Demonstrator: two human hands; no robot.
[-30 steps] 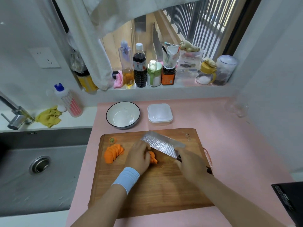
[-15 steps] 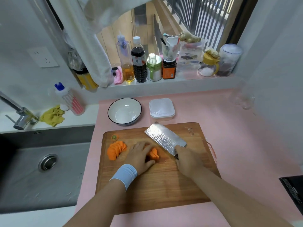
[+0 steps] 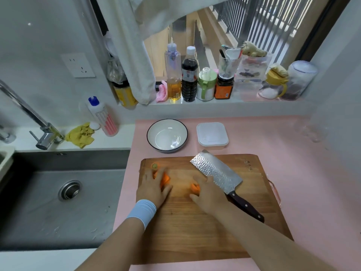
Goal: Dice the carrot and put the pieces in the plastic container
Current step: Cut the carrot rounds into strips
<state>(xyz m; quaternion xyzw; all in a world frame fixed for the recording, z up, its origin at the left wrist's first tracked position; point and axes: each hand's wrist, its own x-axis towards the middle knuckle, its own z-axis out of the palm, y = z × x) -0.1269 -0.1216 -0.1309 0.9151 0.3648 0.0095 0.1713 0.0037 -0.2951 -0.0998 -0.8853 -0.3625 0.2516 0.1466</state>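
1. Step in hand: arranging the sliced carrot on the cutting board [image 3: 195, 231] between cuts. No dice show yet, so I judge the task to be at an early stage.
2. Left hand [image 3: 154, 187]: the grip is open. The fingers lie spread and fairly flat on the fanned carrot slices [image 3: 166, 178] near the board's far left corner, and close on nothing.
3. Right hand [image 3: 210, 194]: the grip is partly closed. Thumb and fingers curve round a small carrot piece [image 3: 195, 189] near the middle of the board and appear to hold it.
4. Cleaver [image 3: 214, 171]: it lies flat on the board just beside the right hand, handle toward the person. Neither hand holds it.
5. Carrot top [image 3: 155, 165]: it sits apart at the board's far left edge.
6. Plastic container [image 3: 212, 135]: it stands on the pink table [image 3: 302, 173] just beyond the board, beside a white bowl [image 3: 167, 135]. No carrot shows in it; whether a lid is on cannot be told.
7. Next move, as judged: stack or align the slices, take up the cleaver by its handle, then cut strips and cross-cut them. Keep the steadying fingertips tucked back from the blade.
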